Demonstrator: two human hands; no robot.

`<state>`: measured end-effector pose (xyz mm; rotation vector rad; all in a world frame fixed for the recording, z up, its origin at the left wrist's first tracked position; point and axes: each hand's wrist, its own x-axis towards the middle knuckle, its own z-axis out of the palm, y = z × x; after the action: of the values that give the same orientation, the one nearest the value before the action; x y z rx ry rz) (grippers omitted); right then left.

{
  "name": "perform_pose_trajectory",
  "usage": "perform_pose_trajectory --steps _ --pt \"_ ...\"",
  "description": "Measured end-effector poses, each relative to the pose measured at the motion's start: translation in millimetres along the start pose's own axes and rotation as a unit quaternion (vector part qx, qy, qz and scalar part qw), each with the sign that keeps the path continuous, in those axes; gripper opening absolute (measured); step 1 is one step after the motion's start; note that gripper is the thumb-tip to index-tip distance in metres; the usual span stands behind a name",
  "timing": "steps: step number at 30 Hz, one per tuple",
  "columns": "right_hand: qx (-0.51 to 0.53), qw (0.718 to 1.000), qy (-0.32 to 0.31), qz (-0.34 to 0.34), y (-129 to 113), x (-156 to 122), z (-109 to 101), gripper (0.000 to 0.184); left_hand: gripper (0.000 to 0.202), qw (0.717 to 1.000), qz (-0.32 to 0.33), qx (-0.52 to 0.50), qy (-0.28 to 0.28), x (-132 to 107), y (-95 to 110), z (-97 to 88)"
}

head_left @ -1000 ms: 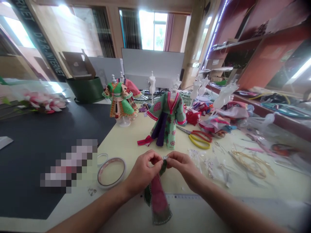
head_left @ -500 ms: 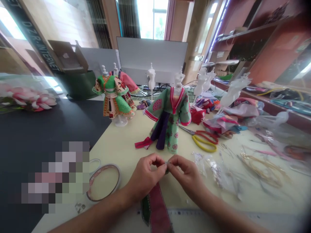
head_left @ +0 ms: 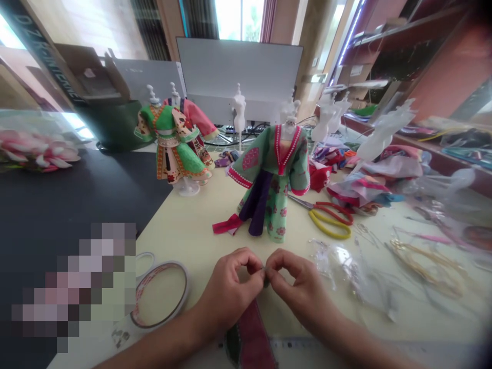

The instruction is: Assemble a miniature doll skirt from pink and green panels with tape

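Observation:
Both my hands meet low in the middle of the view, fingertips pinched together. My left hand and my right hand are closed on the small greenish-grey end of a fabric strip; the fingers mostly hide that end. Below my left hand hangs the strip's dull pink length, with a dark green piece edged in tiny light dots beside it. Just beyond my hands stands a doll dress in green and purple with pink trim, on a small white mannequin.
Scissors with red and yellow handles lie right of the dress. A tape roll is at left, a clear plastic bag at right. Behind stand another dressed mannequin, a bare one, fabric scraps and a monitor.
The view has shifted slightly, so the dress and the things around it appear larger and more spread out. My hands keep the same pinch, fingertips almost in place.

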<state>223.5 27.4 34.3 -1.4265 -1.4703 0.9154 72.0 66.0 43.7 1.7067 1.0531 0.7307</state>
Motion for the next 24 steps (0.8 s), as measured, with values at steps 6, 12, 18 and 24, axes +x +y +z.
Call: perform_pose_trajectory --steps 6,12,18,24 --pt "0.020 1.000 -0.009 0.007 -1.7 0.1 -0.5 0.012 0.012 1.000 0.003 0.000 0.000 -0.8 0.4 0.3" --pt "0.023 0.999 -0.016 0.020 -3.4 -1.4 -1.3 0.010 0.010 1.000 -0.004 -0.004 0.000 -1.4 1.6 -0.7" --pt "0.029 0.999 -0.017 0.022 -4.0 -2.0 -1.5 0.011 0.011 1.000 0.012 0.004 -0.002 -1.7 0.9 -0.2" --pt "0.046 0.998 -0.021 0.038 -3.5 -2.0 -1.3 0.011 0.010 1.000 0.010 0.007 -0.006 -1.6 1.4 -1.7"
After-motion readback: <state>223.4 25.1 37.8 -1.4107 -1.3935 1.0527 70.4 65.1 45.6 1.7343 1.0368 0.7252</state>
